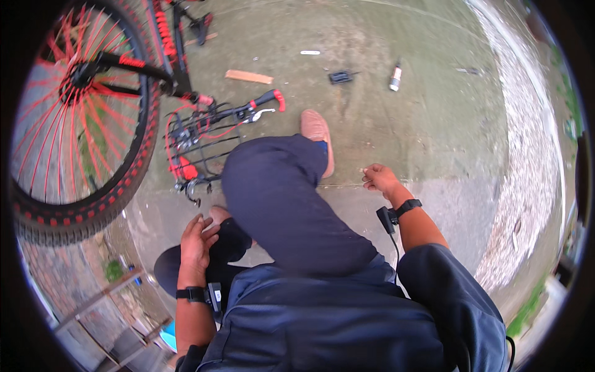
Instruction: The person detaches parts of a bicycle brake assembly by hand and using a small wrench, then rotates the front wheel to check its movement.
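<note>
My left hand (pixel 198 240) hangs beside my bent leg with its fingers loosely apart and nothing in them. Nearest to it is the handlebar end of a black and red bicycle, which stands upside down on the concrete. Its front wheel (pixel 144 139) has red spokes and a knobby tyre. A black wire basket (pixel 217 131) and a handlebar grip (pixel 266 98) with a red end rest on the ground. Out to the right, above the floor, my right hand (pixel 380 178) is pinched closed at the fingertips; a tiny pale thing seems to be there, too small to name.
Ahead on the floor lie a flat wooden strip (pixel 248 77), a small white strip (pixel 310 53), a black box-like object (pixel 340 77) and a small bottle (pixel 395 77). A thin dark tool (pixel 468 70) lies farther right. A gravel band (pixel 524 161) borders the concrete.
</note>
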Motion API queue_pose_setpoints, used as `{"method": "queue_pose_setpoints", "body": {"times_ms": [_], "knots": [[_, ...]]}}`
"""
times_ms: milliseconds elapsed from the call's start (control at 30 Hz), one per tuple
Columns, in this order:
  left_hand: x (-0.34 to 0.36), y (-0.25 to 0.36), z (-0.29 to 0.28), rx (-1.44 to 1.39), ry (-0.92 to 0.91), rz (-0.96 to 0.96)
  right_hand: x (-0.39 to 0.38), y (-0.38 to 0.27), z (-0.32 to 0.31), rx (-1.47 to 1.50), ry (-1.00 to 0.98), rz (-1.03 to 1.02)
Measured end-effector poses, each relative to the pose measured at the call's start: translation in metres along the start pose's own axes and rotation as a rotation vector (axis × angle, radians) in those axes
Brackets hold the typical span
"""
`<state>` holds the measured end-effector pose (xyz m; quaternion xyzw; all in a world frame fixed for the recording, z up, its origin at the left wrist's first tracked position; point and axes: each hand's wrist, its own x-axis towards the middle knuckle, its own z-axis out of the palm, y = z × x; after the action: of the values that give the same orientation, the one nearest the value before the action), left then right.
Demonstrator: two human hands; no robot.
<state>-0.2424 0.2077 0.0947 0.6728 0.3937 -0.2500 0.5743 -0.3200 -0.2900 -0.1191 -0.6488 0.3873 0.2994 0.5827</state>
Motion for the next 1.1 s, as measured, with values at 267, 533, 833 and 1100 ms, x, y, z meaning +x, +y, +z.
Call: {"method": "queue_pose_setpoints", "body": {"times_ms": [267, 533, 833, 1100], "knots": [[-0.033, 0.033, -0.036, -0.172, 0.117, 0.293, 0.0, -0.068, -0.033, 0.01, 0.029, -0.041], [-0.065, 0.009, -0.133, -0.322, 0.512, 0.691, -0.024, -0.186, -0.093, -0.018, 0.206, -0.471], [-0.027, -0.122, -0.211, -0.492, 0.722, 0.355, -0.136, -0.362, 0.022, -0.398, 0.075, -0.653], [0.014, -0.22, -0.2, -0.478, 0.527, 0.005, -0.145, -0.389, 0.169, -0.785, -0.179, -0.617]]}}
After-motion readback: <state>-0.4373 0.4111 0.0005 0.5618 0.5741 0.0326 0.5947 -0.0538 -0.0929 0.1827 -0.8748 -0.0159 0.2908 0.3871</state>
